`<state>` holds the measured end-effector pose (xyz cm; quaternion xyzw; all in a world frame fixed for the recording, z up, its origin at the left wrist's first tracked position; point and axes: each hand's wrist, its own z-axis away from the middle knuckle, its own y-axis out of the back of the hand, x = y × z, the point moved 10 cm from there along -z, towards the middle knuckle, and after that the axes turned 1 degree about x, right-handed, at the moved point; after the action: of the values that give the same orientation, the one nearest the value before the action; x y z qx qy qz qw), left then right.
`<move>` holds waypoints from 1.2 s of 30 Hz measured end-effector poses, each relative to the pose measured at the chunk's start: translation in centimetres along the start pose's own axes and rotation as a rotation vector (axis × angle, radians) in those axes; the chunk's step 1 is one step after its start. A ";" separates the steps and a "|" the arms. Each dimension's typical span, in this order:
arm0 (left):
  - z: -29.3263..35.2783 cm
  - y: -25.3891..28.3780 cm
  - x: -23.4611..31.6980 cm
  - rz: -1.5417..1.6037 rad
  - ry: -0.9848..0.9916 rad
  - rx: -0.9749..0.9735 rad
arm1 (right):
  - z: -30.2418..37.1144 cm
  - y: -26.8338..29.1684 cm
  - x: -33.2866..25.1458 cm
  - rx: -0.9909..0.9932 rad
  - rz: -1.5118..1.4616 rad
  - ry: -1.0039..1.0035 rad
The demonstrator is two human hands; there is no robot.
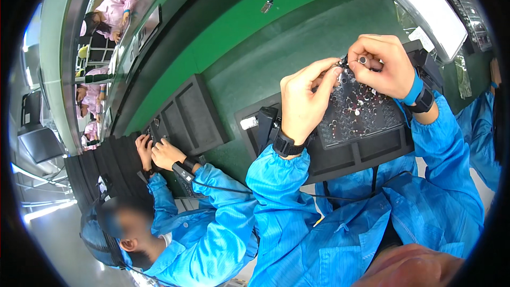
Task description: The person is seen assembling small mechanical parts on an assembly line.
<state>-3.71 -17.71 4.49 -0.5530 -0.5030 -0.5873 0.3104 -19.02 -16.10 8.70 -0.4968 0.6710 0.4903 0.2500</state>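
Item: small dark piece, fine detail too small to make out; located at the meeting point of both hands, above the far edge of the parts panel.
Left grip, bare hand: thumb and forefinger pinched on the small dark piece from its left; black wristband at the cuff.
Right grip, bare hand: thumb and finger closed on the same piece from its right; a small round silvery part shows among the curled fingers. Blue band and black strap at the wrist.
Below the hands: dark rectangular panel scattered with small silvery, white and reddish parts, lying on a black tray with raised ribs.
Desk, dark green: black compartmented tray to the left; small metallic piece well beyond the hands; bright white rectangular panel at far right.
Neighbour to the left: co-worker in blue, both hands near that compartmented tray.
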 end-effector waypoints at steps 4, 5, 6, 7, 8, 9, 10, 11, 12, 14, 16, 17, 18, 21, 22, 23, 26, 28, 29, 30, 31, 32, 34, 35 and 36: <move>0.2 0.2 0.9 -0.113 -0.042 0.016 | 0.1 -0.3 1.3 -0.055 -0.038 -0.180; 0.2 0.1 0.8 -0.113 -0.042 0.017 | 0.2 -0.5 1.9 -0.071 -0.059 -0.223; 0.2 -0.1 1.1 -0.115 -0.075 0.015 | 0.3 -0.8 2.4 -0.086 -0.080 -0.266; 0.2 -0.2 1.4 -0.117 -0.108 0.011 | 0.4 -0.9 2.6 -0.086 -0.080 -0.267; 0.2 -0.2 1.5 -0.116 -0.107 0.011 | 0.5 -0.9 2.9 -0.081 -0.095 -0.287; 0.2 -0.3 1.6 -0.128 -0.098 0.003 | 0.6 -1.0 3.2 -0.077 -0.110 -0.308; 0.3 -0.3 1.6 -0.141 -0.088 -0.003 | 0.6 -1.0 3.1 -0.077 -0.111 -0.307; 0.2 -0.3 1.5 -0.142 -0.088 -0.002 | 0.5 -1.0 3.0 -0.082 -0.111 -0.302; 0.2 -0.3 1.9 -0.135 -0.137 0.013 | 0.5 -1.1 3.0 -0.087 -0.110 -0.297; 0.3 -0.2 2.6 -0.128 -0.186 0.027 | 0.4 -1.1 2.9 -0.092 -0.099 -0.298; 0.3 -0.3 2.3 -0.162 -0.117 -0.010 | 0.4 -1.0 2.9 -0.097 -0.089 -0.298; 0.3 -0.3 2.3 -0.163 -0.117 -0.010 | 0.3 -1.0 2.8 -0.107 -0.074 -0.296; 0.4 -0.3 2.3 -0.160 -0.119 -0.007 | 0.3 -1.1 2.8 -0.117 -0.060 -0.293; 0.3 -0.3 2.5 -0.156 -0.127 -0.006 | 0.4 -1.1 2.9 -0.115 -0.065 -0.273; 0.3 -0.3 2.5 -0.155 -0.130 -0.005 | 0.4 -1.2 2.9 -0.116 -0.066 -0.273; 0.3 -0.3 2.5 -0.156 -0.130 -0.005 | 0.3 -1.2 2.7 -0.111 -0.074 -0.255; 0.3 -0.5 2.6 -0.196 -0.160 -0.004 | 0.2 -1.0 2.4 -0.115 -0.033 -0.192; 0.4 -0.6 2.9 -0.230 -0.199 -0.018 | 0.0 -0.9 2.2 -0.126 0.013 -0.145; 0.4 -0.5 2.8 -0.232 -0.197 -0.017 | -0.1 -1.0 1.8 -0.143 0.024 -0.112; 0.4 -0.6 3.0 -0.242 -0.215 -0.029 | -0.2 -1.1 1.5 -0.160 0.034 -0.079; 0.4 -0.7 3.2 -0.249 -0.235 -0.042 | -0.3 -0.9 1.5 -0.160 0.035 -0.080; 0.4 -0.8 3.2 -0.249 -0.234 -0.042 | -0.3 -1.0 1.5 -0.184 0.041 -0.078; 0.5 -0.7 2.9 -0.229 -0.210 -0.027 | -0.3 -1.2 1.4 -0.209 0.048 -0.077; 0.5 -0.7 3.0 -0.230 -0.210 -0.026 | -0.3 -1.2 1.3 -0.205 0.060 -0.071; 0.5 -0.6 3.0 -0.236 -0.209 -0.024 | -0.3 -1.2 1.2 -0.203 0.072 -0.066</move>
<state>-4.73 -16.49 7.18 -0.5517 -0.5871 -0.5648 0.1784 -18.37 -16.93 7.35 -0.4786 0.6269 0.5805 0.2025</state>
